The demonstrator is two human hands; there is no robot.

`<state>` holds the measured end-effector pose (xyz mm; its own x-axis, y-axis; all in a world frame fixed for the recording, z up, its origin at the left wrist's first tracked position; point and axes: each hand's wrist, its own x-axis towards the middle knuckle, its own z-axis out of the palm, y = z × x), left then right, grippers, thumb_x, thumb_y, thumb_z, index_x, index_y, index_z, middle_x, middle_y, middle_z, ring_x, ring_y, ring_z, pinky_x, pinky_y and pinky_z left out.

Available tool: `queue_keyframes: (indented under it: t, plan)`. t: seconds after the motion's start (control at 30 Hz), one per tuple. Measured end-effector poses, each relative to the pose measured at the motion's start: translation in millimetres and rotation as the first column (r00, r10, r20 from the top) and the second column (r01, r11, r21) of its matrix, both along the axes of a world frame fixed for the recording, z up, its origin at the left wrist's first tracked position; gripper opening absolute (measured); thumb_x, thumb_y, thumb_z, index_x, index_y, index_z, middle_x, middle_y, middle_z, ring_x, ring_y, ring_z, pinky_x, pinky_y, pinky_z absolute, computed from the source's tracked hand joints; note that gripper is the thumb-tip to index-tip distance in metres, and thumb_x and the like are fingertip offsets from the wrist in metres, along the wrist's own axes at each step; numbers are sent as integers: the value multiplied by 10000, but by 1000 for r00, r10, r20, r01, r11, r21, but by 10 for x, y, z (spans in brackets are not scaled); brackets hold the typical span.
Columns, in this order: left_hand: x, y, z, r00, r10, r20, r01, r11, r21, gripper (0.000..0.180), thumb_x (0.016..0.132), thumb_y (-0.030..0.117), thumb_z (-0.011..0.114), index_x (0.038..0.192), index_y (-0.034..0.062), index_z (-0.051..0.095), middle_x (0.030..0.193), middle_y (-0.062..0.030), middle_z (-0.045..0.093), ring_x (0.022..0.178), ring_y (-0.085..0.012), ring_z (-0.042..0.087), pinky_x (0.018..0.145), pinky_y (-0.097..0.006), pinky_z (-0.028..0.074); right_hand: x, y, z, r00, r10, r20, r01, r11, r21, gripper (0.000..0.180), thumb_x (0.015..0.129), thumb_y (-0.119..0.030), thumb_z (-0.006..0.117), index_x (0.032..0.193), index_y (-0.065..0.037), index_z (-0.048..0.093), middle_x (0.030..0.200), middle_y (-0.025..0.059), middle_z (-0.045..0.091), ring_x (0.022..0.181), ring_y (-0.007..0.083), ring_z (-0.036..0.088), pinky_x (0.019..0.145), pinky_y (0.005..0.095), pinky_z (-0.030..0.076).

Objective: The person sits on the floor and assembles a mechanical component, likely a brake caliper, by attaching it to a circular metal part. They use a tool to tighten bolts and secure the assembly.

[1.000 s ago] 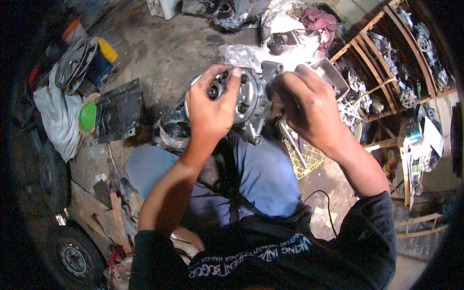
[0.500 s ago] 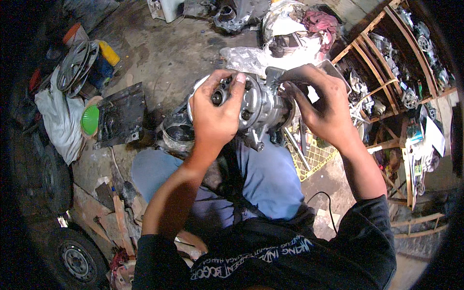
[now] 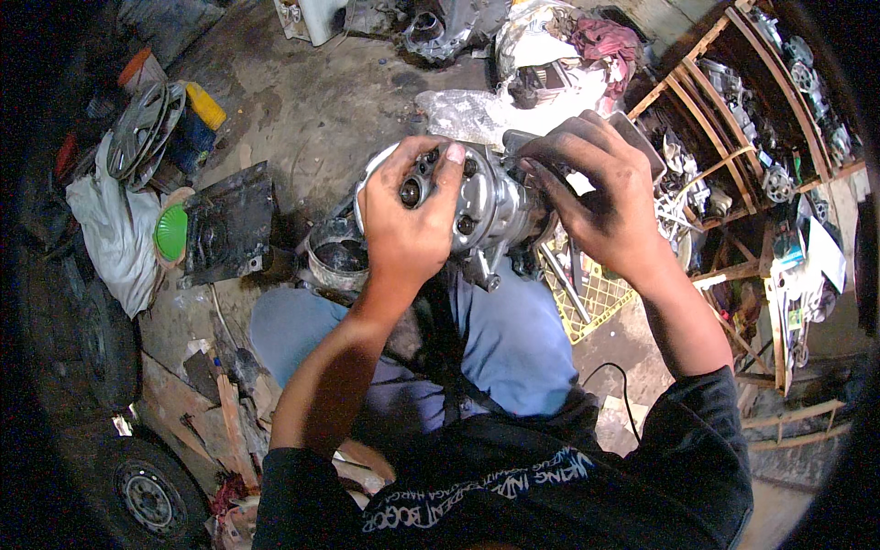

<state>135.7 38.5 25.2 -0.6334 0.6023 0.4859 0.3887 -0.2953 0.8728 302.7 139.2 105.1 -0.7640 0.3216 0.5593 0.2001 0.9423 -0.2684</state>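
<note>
A silver metal compressor (image 3: 475,215), like those of a car air conditioner, is held up in front of my knees. My left hand (image 3: 408,215) is wrapped round its left end, thumb on top, with dark round ports showing between thumb and fingers. At the compressor's right side, my right hand (image 3: 600,188) is curled, thumb and fingertips drawn together beside a dark block (image 3: 516,139) on its upper edge. Anything pinched in those fingertips is too small or hidden to name. Dark grime covers the right fingers.
Below lies a yellow plastic crate (image 3: 596,307) with metal pieces. A round metal housing (image 3: 335,255) stands left of the compressor. Wooden shelves (image 3: 701,119) full of parts rise at right. Black sheet (image 3: 229,220), green bowl (image 3: 171,229) and car wheel (image 3: 147,495) lie at left.
My right hand has shifted slightly left and up, its fingers now lying closer over the dark block. A small shiny bit seen at its fingertips no longer shows. The left hand keeps its grip.
</note>
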Motion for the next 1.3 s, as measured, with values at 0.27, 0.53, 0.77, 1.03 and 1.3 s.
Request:
queue_keyframes:
  t: [0.27, 0.53, 0.77, 1.03, 1.3]
  plan:
    - [-28, 2, -17, 1000, 22, 0, -22, 1000, -12, 205, 922, 161, 717, 948, -38, 675, 864, -135, 710, 843, -162, 656, 824, -320, 506, 67, -18, -89, 996, 34, 80, -53, 969, 240, 312, 670, -70, 734, 975, -48, 673, 889, 113, 604, 814, 349, 594, 644, 453, 488]
    - [-20, -9, 33, 999, -33, 7, 33, 999, -37, 195, 918, 150, 716, 950, -39, 677, 852, -130, 710, 835, -159, 654, 815, -316, 506, 70, -117, -59, 987, -104, 120, 40, 896, 441, 343, 707, -53, 749, 1046, -61, 701, 962, 118, 649, 926, 378, 595, 794, 465, 501]
    - [-3, -20, 11, 1000, 8, 7, -8, 1000, -13, 191, 931, 150, 701, 953, -39, 678, 853, -129, 709, 827, -156, 652, 802, -316, 504, 175, -196, 27, 980, 4, 196, -8, 1000, 18, 219, 712, 12, 754, 918, -42, 703, 829, 131, 638, 845, 349, 566, 742, 435, 464]
    - [-21, -32, 31, 1000, -20, -6, 20, 1000, 2, 192, 937, 152, 694, 965, -37, 676, 861, -131, 708, 833, -150, 648, 808, -310, 499, 374, -182, -162, 994, -103, -25, 100, 989, -111, 135, 782, 5, 741, 902, -58, 734, 872, 99, 698, 791, 283, 644, 727, 374, 507]
    - [-4, 1, 24, 1000, -13, 4, 13, 1000, -11, 190, 935, 143, 696, 964, -42, 671, 864, -112, 708, 833, -136, 639, 802, -305, 498, 304, -148, -193, 981, -176, -87, 152, 961, -233, 178, 824, 21, 711, 990, -41, 724, 926, 133, 705, 824, 275, 671, 762, 351, 528]
